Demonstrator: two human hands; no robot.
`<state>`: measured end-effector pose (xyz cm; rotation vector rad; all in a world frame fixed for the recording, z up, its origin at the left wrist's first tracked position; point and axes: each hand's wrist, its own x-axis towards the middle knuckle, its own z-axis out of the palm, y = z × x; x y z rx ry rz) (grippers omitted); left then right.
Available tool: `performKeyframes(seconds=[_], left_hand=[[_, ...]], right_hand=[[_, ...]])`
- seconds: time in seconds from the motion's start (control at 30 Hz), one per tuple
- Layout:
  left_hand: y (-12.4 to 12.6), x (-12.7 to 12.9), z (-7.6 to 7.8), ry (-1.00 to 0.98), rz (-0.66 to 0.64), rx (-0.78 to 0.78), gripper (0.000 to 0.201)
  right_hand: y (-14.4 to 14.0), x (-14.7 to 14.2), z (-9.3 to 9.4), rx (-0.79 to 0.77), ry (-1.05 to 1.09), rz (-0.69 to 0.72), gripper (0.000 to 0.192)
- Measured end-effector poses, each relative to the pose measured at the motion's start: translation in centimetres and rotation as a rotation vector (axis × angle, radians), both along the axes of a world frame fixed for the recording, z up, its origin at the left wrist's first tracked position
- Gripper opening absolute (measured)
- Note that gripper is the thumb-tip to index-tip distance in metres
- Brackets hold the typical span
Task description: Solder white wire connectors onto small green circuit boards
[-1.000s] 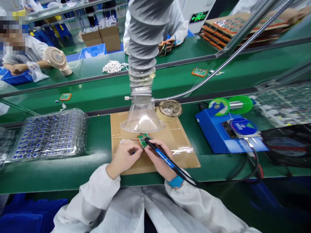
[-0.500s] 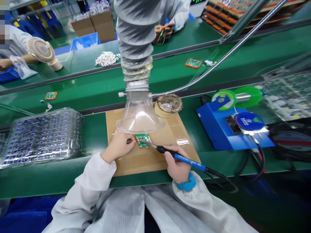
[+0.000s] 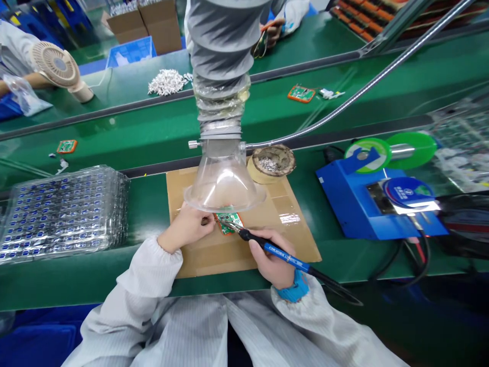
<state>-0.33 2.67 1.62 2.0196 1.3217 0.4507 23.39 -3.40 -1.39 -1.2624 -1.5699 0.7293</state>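
Note:
A green circuit board (image 3: 236, 219) with an orange rim lies on a sheet of brown cardboard (image 3: 206, 260), partly under the clear hood. My right hand (image 3: 273, 260) is closed around a blue and black soldering iron (image 3: 284, 255), whose metal tip points left and reaches over the board. At the board's left edge, my left hand (image 3: 188, 228) has its thumb and fingers pinched together. Whatever they hold is too small to make out. A blue band circles my right wrist.
A clear fume hood (image 3: 225, 186) on a grey hose hangs low over the board. Behind it stands a round solder pot (image 3: 267, 176). Stacked clear trays (image 3: 64, 214) sit left; a blue soldering station (image 3: 344, 199) with a green reel (image 3: 369, 155) stands right. Co-workers' hands show across the bench.
My right hand and the soldering iron have shifted slightly left, bringing the tip further over the board. My left hand stays at the board's edge. The camera view has moved a little.

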Motion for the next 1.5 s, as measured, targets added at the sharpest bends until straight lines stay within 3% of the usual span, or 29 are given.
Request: performKeyframes(seconds=[0.67,1.5], left_hand=[[0.95,-0.17,-0.06,-0.03,-0.022,0.031,0.009],[0.97,-0.25,-0.31,0.086,-0.076,0.097,0.012]], right_hand=[[0.2,-0.17,0.4,0.026,-0.035,-0.02,0.007],[0.29,-0.1,0.13,0.089,0.021,0.026,0.003]])
